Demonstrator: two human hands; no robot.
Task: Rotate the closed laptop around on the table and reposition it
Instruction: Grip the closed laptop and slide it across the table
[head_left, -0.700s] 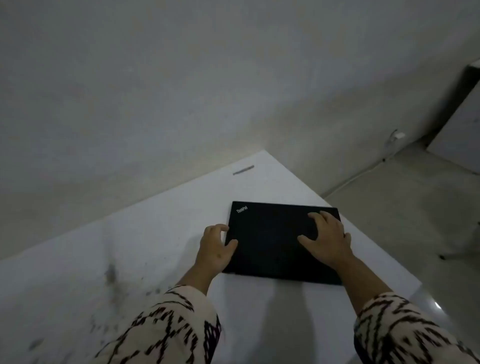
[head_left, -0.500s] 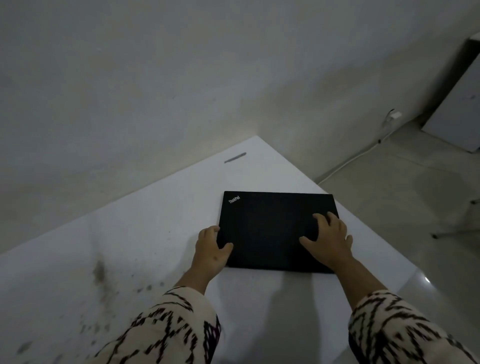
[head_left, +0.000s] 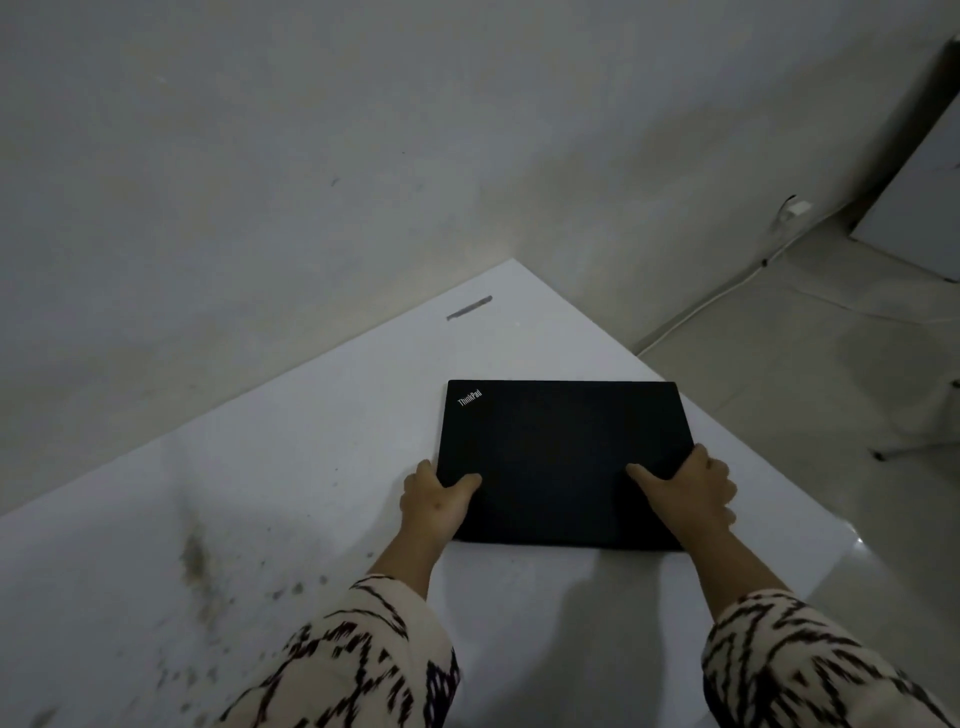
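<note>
My patterned sleeves (head_left: 363, 660) sit lowest in view, both forearms reaching forward over the white desk (head_left: 291, 467). My left hand (head_left: 434, 501) grips the closed ThinkPad laptop (head_left: 563, 457) at its near left corner: the thumb lies on top of the lid and the fingers (head_left: 418, 475) curl around the left edge, their tips hidden beneath. My right hand (head_left: 693, 491) mirrors it at the near right corner, thumb pressed flat on the lid and pointing inward, fingers (head_left: 709, 470) wrapped over the right edge. So both hands are clamped on the laptop, one to each side. I judge this a good hold for turning the machine, since thumbs on top and fingers at the edges let me pivot it without the lid slipping.

The laptop lies flat between my hands and stretches away from them, its lid logo at the far left corner beyond my left fingers. Just past my right fingers the desk ends, so the laptop's right side sits close to that edge; I'd take care swinging it that way.

Left of my left hand, the desk carries a dark smudge (head_left: 195, 558) and scattered specks. Farther ahead, beyond the laptop, a short grey mark (head_left: 469, 307) lies near the desk's far corner against the wall (head_left: 311, 156). Off to the right, past my right hand, a white cable (head_left: 727, 291) runs along the floor (head_left: 805, 389).
</note>
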